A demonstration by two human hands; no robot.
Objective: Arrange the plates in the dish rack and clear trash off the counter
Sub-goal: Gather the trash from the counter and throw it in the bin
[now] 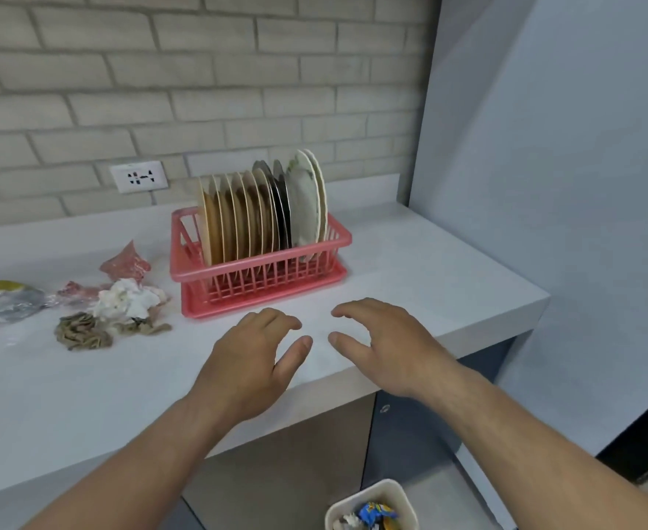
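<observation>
Two hands palm-down over counter edge, just before dish rack. Left hand and right hand both loosely spread, fingers slightly bent, holding nothing. Plates upright in rack. Trash piled on counter, left of rack. Bin below.

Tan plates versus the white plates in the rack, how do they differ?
The tan plates fill the left and middle slots; the white plates sit at the right end. The white plates stand taller, with a faint greenish pattern; the tan plates have brown centres. Both stand on edge in the pink rack.
</observation>
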